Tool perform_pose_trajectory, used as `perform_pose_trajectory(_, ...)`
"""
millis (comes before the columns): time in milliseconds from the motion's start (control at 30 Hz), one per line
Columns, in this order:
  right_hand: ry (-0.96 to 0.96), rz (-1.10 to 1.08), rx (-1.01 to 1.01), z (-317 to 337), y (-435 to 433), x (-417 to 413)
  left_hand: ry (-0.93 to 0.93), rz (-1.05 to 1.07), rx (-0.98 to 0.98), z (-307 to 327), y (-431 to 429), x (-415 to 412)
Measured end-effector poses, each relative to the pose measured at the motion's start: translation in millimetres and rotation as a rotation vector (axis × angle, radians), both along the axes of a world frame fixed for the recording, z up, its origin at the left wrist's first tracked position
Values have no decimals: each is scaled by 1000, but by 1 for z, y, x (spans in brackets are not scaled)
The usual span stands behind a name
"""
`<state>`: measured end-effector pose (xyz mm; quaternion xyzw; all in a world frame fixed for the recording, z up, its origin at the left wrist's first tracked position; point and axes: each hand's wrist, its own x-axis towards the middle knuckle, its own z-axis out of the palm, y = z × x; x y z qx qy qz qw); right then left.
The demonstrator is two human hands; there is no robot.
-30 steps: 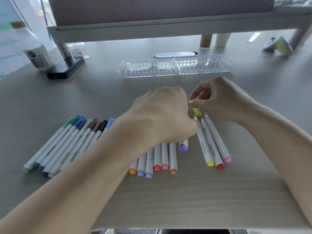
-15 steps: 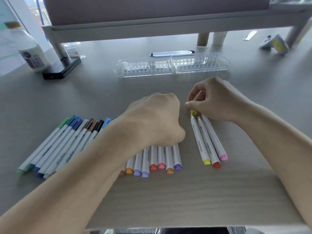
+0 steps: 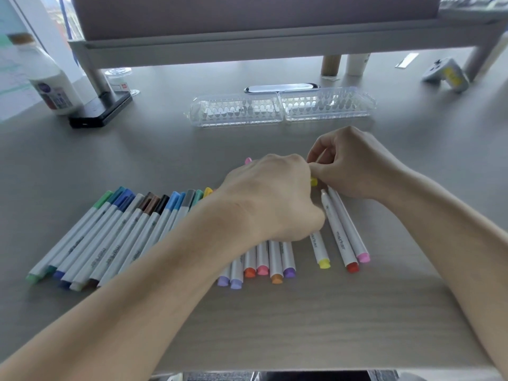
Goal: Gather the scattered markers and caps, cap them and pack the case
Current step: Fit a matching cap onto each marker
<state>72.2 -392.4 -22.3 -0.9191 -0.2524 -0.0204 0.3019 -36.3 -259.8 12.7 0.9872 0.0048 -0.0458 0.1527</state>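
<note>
Since half a second ago, my left hand (image 3: 272,199) has shifted right off the middle row and now touches my right hand (image 3: 354,166). The yellow marker (image 3: 320,250) has also drawn slightly apart from its two neighbours.

The grey desk (image 3: 137,149) carries everything. At its far side, under the shelf riser (image 3: 247,48), the clear plastic case (image 3: 280,108) lies open, its two halves side by side and well apart from the markers. A white bottle (image 3: 52,86) stands at far left.

A fanned row of capped markers (image 3: 115,237) lies at left. A second row (image 3: 269,259) runs under my left forearm, with its coloured ends toward me. To the right, the red marker (image 3: 341,243) and the pink marker (image 3: 350,232) lie touching, and the red one's pale tip is bare.

My left hand is knuckles up with its fingers curled under. I cannot tell what they hold, though a pink cap (image 3: 248,160) pokes out beyond the knuckles. My right hand is curled, its thumb and forefinger pinched on the yellow cap (image 3: 314,182) at the top of the yellow marker.
</note>
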Motion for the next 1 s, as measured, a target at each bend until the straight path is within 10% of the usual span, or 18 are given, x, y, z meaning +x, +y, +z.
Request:
perform_pose_trajectory(267, 6, -7, -12, -1, 0, 0, -38, 41, 36, -4, -6, 2)
perform_pose_trajectory(667, -51, -5, -43, -2, 2, -1, -162, 15, -421, 8, 57, 9)
perform_pose_trajectory(1000, 183, 18, 390, 4, 6, 3, -279, -97, -394, -9, 89, 0)
